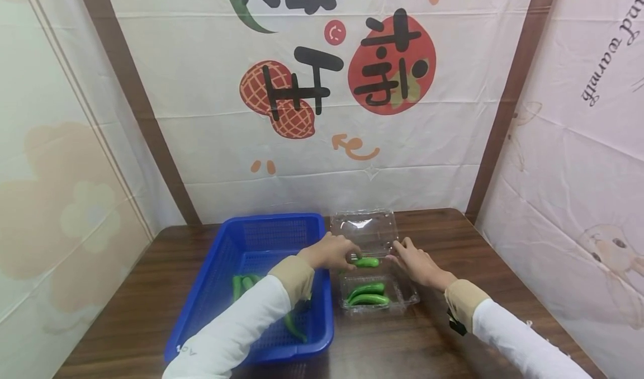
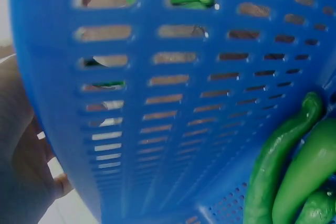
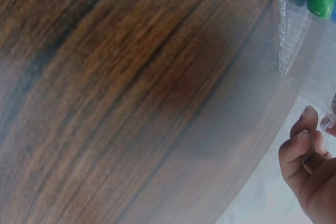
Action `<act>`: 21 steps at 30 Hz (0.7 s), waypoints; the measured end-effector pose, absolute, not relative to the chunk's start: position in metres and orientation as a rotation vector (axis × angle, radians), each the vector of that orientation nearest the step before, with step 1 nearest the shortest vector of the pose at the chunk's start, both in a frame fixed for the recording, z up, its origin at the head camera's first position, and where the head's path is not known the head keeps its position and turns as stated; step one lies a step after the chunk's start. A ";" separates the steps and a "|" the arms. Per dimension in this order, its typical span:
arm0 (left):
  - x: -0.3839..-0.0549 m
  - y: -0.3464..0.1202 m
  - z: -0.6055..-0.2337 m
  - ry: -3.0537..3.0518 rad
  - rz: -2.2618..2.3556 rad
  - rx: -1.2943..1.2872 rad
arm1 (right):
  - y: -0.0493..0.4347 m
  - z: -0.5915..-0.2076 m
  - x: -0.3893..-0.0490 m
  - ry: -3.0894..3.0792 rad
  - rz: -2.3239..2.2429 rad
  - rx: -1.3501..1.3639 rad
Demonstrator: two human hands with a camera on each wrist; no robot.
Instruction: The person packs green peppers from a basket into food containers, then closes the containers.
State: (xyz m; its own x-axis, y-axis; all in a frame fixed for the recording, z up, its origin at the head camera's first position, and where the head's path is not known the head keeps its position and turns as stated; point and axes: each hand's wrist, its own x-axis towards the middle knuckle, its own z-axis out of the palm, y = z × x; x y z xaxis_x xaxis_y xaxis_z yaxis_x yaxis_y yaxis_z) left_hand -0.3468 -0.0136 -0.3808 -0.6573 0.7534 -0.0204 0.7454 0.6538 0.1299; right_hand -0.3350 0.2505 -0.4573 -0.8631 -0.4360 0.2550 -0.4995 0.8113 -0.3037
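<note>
White sleeves (image 1: 221,323) reach in from the bottom of the head view, right where I'd be looking over the person's shoulder. Near centre, the left hand (image 1: 332,251) pinches the left end of a green pepper (image 1: 367,262) over the back of a clear box (image 1: 402,298), whose lid (image 1: 364,228) stands raised behind. Two peppers (image 1: 369,299) lie side by side in the box's front. From the right, the right hand (image 1: 417,264) pinches the box's edge by the hinge. Lower left of centre, a blue basket (image 1: 326,312) holds more peppers, partly behind the left sleeve, on the wooden table (image 1: 427,340).

The left wrist view is mostly slotted basket wall, with peppers at lower right; the left hand shows at the left edge, its grip hidden.

Across the right wrist view runs the table; the box sits upper right, and bent right fingers meet its plastic at lower right.
</note>
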 end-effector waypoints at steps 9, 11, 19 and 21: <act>-0.341 -0.006 -0.394 2.810 0.124 1.288 | 0.251 -0.459 -0.337 -2.844 0.547 0.723; -0.340 -0.006 -0.396 2.815 0.105 1.280 | 0.251 -0.460 -0.337 -2.847 0.556 0.730; -0.342 -0.001 -0.399 2.839 -0.008 1.204 | 0.252 -0.458 -0.338 -2.826 0.561 0.737; -0.342 0.001 -0.400 2.844 -0.033 1.175 | 0.252 -0.458 -0.337 -2.822 0.564 0.743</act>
State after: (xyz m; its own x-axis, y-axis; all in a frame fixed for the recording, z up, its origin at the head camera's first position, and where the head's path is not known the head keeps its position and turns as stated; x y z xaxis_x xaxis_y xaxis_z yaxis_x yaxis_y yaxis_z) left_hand -0.3418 0.0012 -0.3997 -0.7068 0.7042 -0.0676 0.7055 0.7087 0.0047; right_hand -0.3374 0.2519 -0.4581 -0.8617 -0.4393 0.2541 -0.5032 0.8044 -0.3158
